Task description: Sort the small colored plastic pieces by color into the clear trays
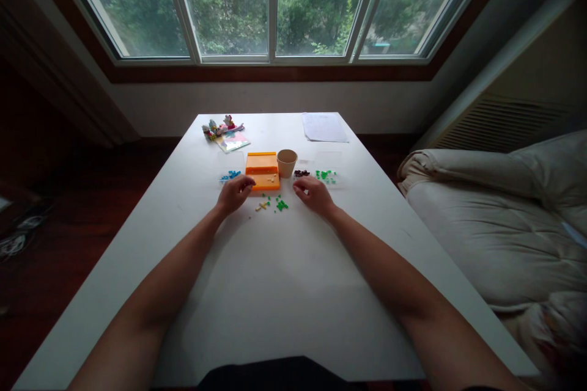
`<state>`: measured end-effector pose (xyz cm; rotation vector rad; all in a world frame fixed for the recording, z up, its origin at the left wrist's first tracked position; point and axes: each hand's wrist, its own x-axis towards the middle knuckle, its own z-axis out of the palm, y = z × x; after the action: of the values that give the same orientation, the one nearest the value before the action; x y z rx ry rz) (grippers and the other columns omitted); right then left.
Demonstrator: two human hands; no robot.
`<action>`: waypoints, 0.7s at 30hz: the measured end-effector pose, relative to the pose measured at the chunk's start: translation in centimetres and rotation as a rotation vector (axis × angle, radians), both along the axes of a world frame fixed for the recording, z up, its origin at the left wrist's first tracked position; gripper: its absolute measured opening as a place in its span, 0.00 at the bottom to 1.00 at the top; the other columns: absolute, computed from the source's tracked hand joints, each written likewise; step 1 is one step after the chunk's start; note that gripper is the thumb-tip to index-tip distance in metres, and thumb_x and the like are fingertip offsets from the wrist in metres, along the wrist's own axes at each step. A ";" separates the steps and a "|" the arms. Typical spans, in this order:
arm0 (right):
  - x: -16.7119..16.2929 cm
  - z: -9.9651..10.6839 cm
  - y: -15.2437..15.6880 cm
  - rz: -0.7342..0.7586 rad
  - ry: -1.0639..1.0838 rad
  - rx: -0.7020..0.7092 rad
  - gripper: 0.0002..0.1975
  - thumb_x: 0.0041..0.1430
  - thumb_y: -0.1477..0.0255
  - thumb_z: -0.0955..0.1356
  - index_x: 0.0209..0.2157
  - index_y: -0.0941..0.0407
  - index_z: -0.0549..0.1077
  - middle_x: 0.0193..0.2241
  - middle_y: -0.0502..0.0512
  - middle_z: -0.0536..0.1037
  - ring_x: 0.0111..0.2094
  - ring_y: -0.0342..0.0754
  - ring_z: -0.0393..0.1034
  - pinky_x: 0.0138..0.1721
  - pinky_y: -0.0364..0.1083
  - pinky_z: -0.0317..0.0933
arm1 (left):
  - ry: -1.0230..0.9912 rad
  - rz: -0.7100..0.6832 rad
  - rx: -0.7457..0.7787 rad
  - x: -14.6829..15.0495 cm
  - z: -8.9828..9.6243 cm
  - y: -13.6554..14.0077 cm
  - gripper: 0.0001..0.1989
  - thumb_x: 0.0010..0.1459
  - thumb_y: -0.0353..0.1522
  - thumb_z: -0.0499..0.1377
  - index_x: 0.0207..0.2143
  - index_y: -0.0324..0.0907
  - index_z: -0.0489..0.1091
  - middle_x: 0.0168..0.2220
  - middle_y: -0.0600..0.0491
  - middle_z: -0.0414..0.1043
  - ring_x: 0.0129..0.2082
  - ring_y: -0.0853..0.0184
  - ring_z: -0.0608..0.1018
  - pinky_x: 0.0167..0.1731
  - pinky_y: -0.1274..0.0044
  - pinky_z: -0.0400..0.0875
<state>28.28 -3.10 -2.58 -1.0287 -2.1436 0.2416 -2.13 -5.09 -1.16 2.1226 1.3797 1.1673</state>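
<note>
My left hand [233, 195] is at the left edge of an open orange plastic case [262, 160], with its fingers bent together and their tips over the case's front half. A few pale bits lie in that front half. My right hand [315, 194] rests on the table, fingers curled inward, just in front of a small pile of dark brown pieces [301, 173]. Anything pinched in either hand is too small to make out. Between the hands lie loose green pieces [281, 204] and yellow pieces [261, 206].
A paper cup [287, 162] stands right of the case. Blue pieces [230, 175] and more green pieces [325, 175] sit in clear trays at the sides. Farther back on the white table [275, 293] are small figurines [223, 127], a packet [233, 142] and paper sheets [324, 127].
</note>
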 end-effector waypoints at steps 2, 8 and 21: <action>-0.7 -0.1 -0.4 0.138 -0.093 -0.033 0.05 0.62 0.72 0.66 0.32 0.54 0.74 0.29 0.53 0.74 0.31 0.47 0.66 0.35 0.45 0.58 | 0.123 -0.148 -0.069 -0.4 1.0 -0.1 0.09 0.59 0.34 0.56 0.35 0.42 0.76 0.33 0.52 0.75 0.27 0.70 0.71 0.31 0.77 0.66; -1.2 0.0 -0.9 0.249 -0.185 -0.053 0.05 0.61 0.71 0.68 0.30 0.55 0.74 0.29 0.53 0.74 0.33 0.46 0.66 0.35 0.43 0.57 | 0.385 -0.438 -0.385 -1.7 3.7 -0.7 0.08 0.55 0.37 0.60 0.33 0.44 0.76 0.30 0.54 0.75 0.28 0.69 0.73 0.28 0.78 0.63; -1.0 0.2 -0.9 0.295 -0.227 -0.074 0.06 0.59 0.66 0.72 0.32 0.53 0.77 0.32 0.53 0.74 0.35 0.47 0.66 0.36 0.44 0.58 | 0.201 -0.566 -0.613 -2.0 2.9 -0.8 0.07 0.41 0.33 0.67 0.28 0.46 0.78 0.23 0.56 0.73 0.22 0.68 0.72 0.21 0.79 0.60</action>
<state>27.28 -4.00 -2.41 -0.8088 -2.5098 0.3609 -4.15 -5.90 1.76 1.9872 0.9329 0.2698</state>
